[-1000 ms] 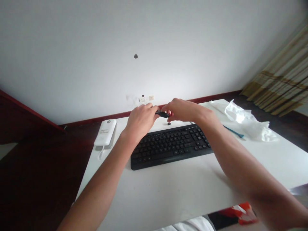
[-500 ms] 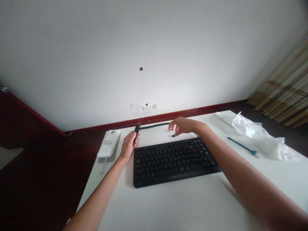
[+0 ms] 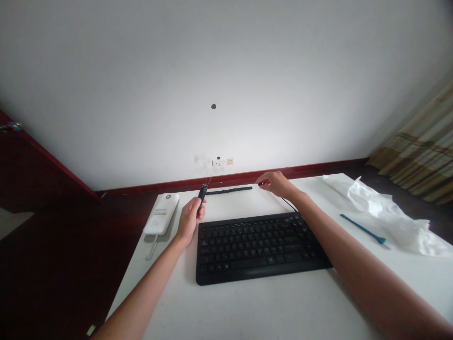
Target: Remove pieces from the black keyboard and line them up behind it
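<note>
My left hand is closed around the black handle of a keycap puller, held upright with its two thin wires pointing up. Beyond it, a row of small black keycaps runs along the far edge of the white table. My right hand pinches a small black keycap, just off the right end of that row. Below both hands lies a black keyboard, its right part covered by my right forearm.
At the left stands a white power bank with a short cable. To the right lie a blue brush-like tool and a crumpled white plastic bag. A wall with sockets rises behind the white table.
My right hand has taken hold of the keycap behind the keyboard and moved away from me, toward the row's right end. My left hand still grips the puller. The view has shifted slightly.
</note>
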Motion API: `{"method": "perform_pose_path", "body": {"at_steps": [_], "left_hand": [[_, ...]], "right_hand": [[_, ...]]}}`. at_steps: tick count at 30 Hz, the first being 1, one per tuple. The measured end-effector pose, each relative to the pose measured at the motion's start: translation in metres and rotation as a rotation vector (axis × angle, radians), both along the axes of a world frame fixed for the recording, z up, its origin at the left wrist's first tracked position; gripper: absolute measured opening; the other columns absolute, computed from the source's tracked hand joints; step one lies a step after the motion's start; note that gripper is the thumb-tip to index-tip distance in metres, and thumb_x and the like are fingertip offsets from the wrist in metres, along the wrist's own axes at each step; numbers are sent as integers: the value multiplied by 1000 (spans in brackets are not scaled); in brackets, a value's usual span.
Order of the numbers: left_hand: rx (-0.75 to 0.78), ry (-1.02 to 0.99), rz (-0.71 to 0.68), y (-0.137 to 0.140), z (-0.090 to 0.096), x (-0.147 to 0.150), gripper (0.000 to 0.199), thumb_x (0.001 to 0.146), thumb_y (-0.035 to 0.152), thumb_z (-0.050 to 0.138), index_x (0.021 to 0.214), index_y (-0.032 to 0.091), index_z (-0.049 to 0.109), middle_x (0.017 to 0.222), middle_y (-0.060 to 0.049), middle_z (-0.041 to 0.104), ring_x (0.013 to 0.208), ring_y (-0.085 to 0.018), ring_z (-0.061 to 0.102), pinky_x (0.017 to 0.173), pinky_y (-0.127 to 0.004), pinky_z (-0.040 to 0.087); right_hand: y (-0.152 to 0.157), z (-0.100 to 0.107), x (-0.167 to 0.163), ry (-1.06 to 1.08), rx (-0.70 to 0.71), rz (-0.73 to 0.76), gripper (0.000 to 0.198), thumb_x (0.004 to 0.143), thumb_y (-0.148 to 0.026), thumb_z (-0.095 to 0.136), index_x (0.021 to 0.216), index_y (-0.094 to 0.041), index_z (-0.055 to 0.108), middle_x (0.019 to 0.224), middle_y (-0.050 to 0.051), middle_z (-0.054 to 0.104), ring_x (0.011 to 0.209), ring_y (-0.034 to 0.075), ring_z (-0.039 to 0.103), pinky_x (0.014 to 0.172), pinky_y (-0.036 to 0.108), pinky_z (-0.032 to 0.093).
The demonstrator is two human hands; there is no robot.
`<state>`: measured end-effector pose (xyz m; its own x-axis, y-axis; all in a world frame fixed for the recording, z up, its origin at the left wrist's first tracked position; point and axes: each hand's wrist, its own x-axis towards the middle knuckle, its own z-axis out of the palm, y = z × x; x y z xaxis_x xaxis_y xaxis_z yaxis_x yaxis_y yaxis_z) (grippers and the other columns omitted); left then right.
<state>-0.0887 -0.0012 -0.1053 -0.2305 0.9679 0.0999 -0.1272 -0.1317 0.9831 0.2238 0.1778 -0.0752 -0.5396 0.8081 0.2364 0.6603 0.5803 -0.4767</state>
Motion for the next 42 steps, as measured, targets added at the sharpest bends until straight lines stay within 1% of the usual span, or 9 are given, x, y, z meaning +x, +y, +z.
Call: {"method": "perform_pose_path", "body": {"at_steps": [2, 3, 7, 14, 19, 28, 34, 38, 42], "left_hand": [[4, -5, -3, 0, -1, -1, 37, 92, 53, 62, 92, 16, 62, 62, 4, 45, 56, -9, 39, 55, -22, 31], [5, -3, -6, 0, -1, -1, 37, 93, 53, 61, 93, 16, 62, 62, 4, 45, 56, -9, 38, 55, -22, 30], [-1, 13, -16, 1, -2, -1, 39, 94, 55, 59, 93, 16, 62, 62, 4, 45, 56, -9, 38, 55, -23, 30], [-8, 44, -18, 1, 0, -2, 40, 95, 55, 58, 94, 16, 63, 62, 3, 46, 58, -10, 40, 56, -23, 31], [-8, 51, -18, 1, 0, -2, 39, 95, 55, 58, 93, 16, 63, 62, 3, 46, 59, -10, 39, 56, -23, 31], [-7, 77, -20, 0, 0, -1, 40, 96, 55, 57, 95, 16, 64, 63, 3, 47, 60, -11, 40, 57, -23, 32], [-7, 95, -8, 2, -4, -1, 39, 96, 54, 57, 94, 16, 63, 63, 3, 47, 60, -11, 40, 57, -23, 32], [1, 83, -8, 4, -7, -3, 39, 96, 55, 57, 94, 16, 64, 63, 3, 47, 59, -11, 40, 56, -23, 31], [10, 55, -11, 4, -8, -5, 38, 95, 54, 59, 95, 16, 64, 64, 2, 47, 59, -10, 39, 56, -22, 31]], "right_hand": [[7, -14, 4, 126, 13, -106, 21, 81, -22, 70, 101, -21, 79, 99, 6, 81, 89, 24, 75, 86, 34, 58], [9, -20, 5, 162, 3, -126, 21, 81, -24, 72, 101, -21, 79, 99, 6, 81, 90, 24, 75, 87, 34, 58], [11, -34, 6, 130, -70, -83, 16, 80, -23, 73, 94, -23, 81, 96, 5, 81, 89, 25, 76, 86, 35, 59], [8, -30, 2, 93, -88, -28, 17, 82, -23, 69, 92, -24, 82, 98, 4, 81, 90, 26, 76, 87, 37, 59], [10, -32, 4, 111, -120, -42, 18, 83, -27, 68, 93, -25, 83, 99, 3, 82, 93, 28, 76, 89, 38, 60], [10, -36, 3, 120, -75, -33, 17, 83, -24, 66, 92, -24, 80, 96, 2, 81, 89, 24, 75, 87, 36, 59], [13, -43, -1, 168, -75, -53, 22, 81, -21, 67, 99, -24, 79, 101, 2, 81, 86, 21, 76, 83, 33, 60], [18, -51, 2, 216, -61, -59, 24, 79, -23, 69, 101, -24, 79, 99, 1, 81, 87, 20, 77, 80, 30, 61], [22, -56, 5, 233, -59, -66, 28, 80, -22, 69, 105, -25, 79, 102, 0, 81, 91, 21, 77, 83, 30, 61]]}}
